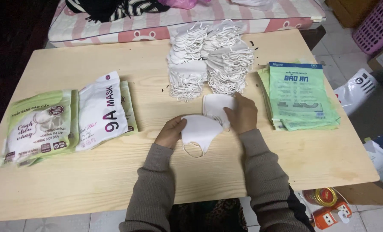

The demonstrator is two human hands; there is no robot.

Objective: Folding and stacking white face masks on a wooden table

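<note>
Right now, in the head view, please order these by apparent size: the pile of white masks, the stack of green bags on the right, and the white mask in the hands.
1. Pile of white masks and stack of green bags: they look about alike, so I do not rank them.
2. White mask held by left hand and right hand: clearly smallest.

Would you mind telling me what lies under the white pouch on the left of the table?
Green pouches show beneath the white pouch, peeking out at both sides. How many lie under it is hidden.

matt cloth mask, pale wood table, glossy plastic pkts
</note>
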